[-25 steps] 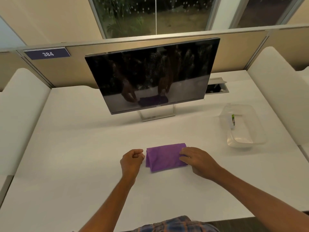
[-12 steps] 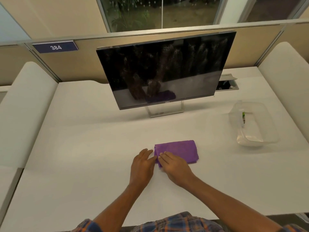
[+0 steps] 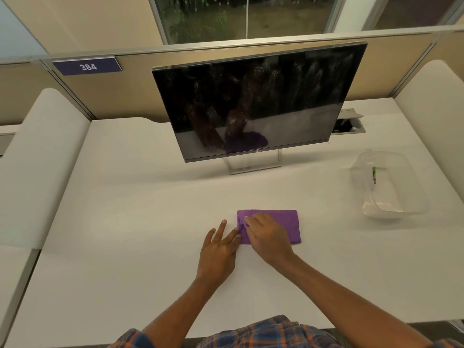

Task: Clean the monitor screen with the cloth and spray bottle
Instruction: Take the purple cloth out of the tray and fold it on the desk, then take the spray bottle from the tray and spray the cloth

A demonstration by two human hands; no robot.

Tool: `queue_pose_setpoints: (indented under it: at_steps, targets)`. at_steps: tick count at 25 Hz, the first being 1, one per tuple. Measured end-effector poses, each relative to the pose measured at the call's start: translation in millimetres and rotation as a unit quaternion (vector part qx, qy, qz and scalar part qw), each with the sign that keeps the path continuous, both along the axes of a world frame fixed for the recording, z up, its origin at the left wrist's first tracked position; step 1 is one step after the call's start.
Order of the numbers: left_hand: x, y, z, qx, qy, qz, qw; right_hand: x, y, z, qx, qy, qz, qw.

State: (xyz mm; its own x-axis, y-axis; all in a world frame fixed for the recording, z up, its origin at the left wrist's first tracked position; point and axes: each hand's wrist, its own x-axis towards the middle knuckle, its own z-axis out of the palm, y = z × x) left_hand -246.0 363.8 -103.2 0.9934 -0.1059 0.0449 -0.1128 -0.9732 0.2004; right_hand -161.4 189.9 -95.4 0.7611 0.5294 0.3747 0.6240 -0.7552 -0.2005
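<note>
1. Head view, looking down on a white laminate counter (image 3: 125,222). A folded purple cloth (image 3: 288,227) lies flat near the front edge. A black flat-panel monitor on a silver stand (image 3: 251,101) stands at 12 o'clock from it, well apart.
2. The two hands are together at the cloth's left end. The left hand (image 3: 218,249) lies flat with straight fingers, its fingertips touching the cloth's edge at 9 o'clock. The right hand (image 3: 266,237) rests on top of the cloth with bent fingers that seem to pinch the left fold.
3. The dark screen shows pale speckles and streaks, so wiping looks undone.
4. Risk: lifted by one edge alone, the cloth would likely fall open and leave a loose, uneven pad.
5. Risk: a cloth dragged over the counter could pick up grit and scratch the screen.
6. Risk: a hard push on the tilted panel could rock the thin stand, and heavy spray could run down into the bottom bezel.
7. Container: a clear rounded plastic tub (image 3: 384,214) sits at 2 o'clock from the cloth, well apart. A small pale item with a green label (image 3: 373,175) lies in it, perhaps the spray bottle; too small to tell.
</note>
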Motion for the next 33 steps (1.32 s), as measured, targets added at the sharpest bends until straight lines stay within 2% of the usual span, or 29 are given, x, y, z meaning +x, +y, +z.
queue_pose_setpoints:
  at_steps: [4,11,15,19,25,28,33]
  targets:
    - [-2.4,1.4,3.0,-0.026,0.004,0.007,1.0,-18.0,2.0,-12.9,-0.061,0.069,0.045,0.995]
    - [-9.6,0.1,3.6,-0.053,0.007,0.065,0.996,-17.9,-29.2,-6.7,-0.025,0.04,0.052,0.998]
    - [-6.8,-8.7,8.8,-0.092,-0.039,0.066,0.993,-16.7,-77.5,1.0,0.001,0.031,-0.01,0.999]
    - [14.2,-34.7,24.8,-0.14,-0.057,0.032,0.988,-6.1,-124.1,11.7,0.027,0.073,-0.1,0.992]
    - [68.8,-116.6,53.8,-0.194,0.028,-0.036,0.98,30.1,-189.2,40.8,0.056,0.072,-0.187,0.978]
    - [90.7,-161.9,62.5,-0.232,0.065,-0.035,0.97,54.8,-224.2,56.0,0.089,0.078,-0.23,0.966]
    - [125.4,-239.7,66.7,-0.239,0.114,-0.064,0.962,108.8,-277.6,75.0,0.127,0.161,-0.288,0.935]
